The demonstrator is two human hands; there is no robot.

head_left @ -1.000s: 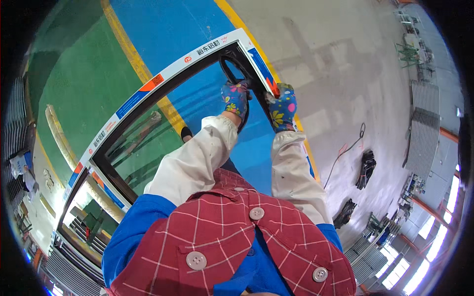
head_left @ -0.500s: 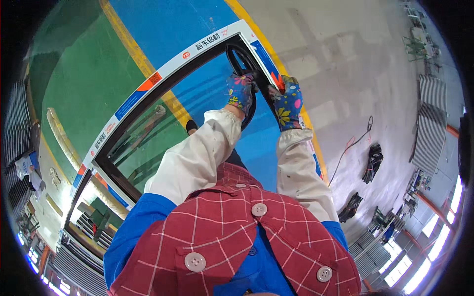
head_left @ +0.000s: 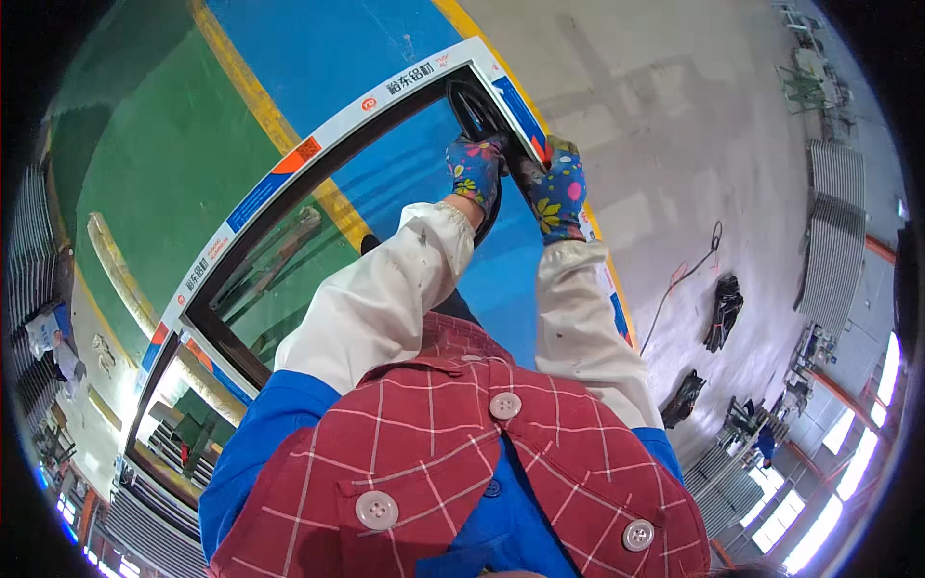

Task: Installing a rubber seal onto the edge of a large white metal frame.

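Large glazed window frame (head_left: 289,207), dark profile wrapped in white protective film with blue and orange patches. Lies flat over the green-and-blue painted floor (head_left: 145,144), running from 7 o'clock up to 12 o'clock of the view. Far corner sits at 12 o'clock, directly under both hands.

Left hand (head_left: 475,169), in a flowered glove: grip curled around a black rubber gasket strip (head_left: 472,106) that loops up along the inner edge of the corner. Fingers pressed together on the strip, as far as visible.

Right hand (head_left: 557,188), same glove pattern: rests at 1 o'clock on the right-hand rail, fingers bent over the profile edge; whether pinching the strip or only pressing the rail, cannot tell.

Handling, judged from appearance:
- Frame: stiff, long and probably heavy; glass pane fragile. Take hold at the rails near the corners, never on the glass. Film likely slippery under gloves.
- Gasket strip: soft, limp, elastic. Take hold close to the groove, short lengths at a time, to limit stretch and kinking.

Surroundings: yellow floor line (head_left: 260,106) crossing beneath the frame; grey concrete at 2 o'clock; black cable (head_left: 679,279) and dark tool (head_left: 723,308) at 3 o'clock, well apart from the frame; metal racks (head_left: 833,250) at the right rim.
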